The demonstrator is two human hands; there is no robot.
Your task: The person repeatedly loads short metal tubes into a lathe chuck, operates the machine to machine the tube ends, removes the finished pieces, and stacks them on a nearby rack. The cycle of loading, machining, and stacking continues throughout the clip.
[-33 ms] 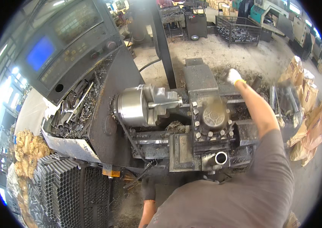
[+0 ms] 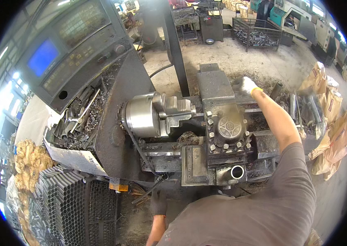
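My right hand (image 2: 247, 85), in a pale glove with a yellow cuff, reaches across the lathe to the far side of the dark carriage block (image 2: 215, 84). Its fingers look curled; whatever they hold is hidden. Low in front of the machine is my left hand (image 2: 158, 203), in a dark glove, beside a slanting dark lever (image 2: 148, 192). Its fingers blend into the shadow. A bright lathe chuck (image 2: 141, 116) with stepped jaws (image 2: 176, 110) faces the bolted tool post (image 2: 229, 127). In front of the post sits a short metal tube (image 2: 236, 172) with its open end up.
A control panel with a blue screen (image 2: 43, 57) stands left, above a chip-filled tray (image 2: 75, 159) holding a T-handled wrench (image 2: 84, 111). Stacked tubes (image 2: 64, 205) fill the lower left. Paper sacks (image 2: 332, 139) stand right. A mesh bin (image 2: 257, 34) of parts sits behind.
The chuck's jaws show at a different angle. My right hand has shifted slightly left and nearer. My left hand stays in about the same place beside the lever.
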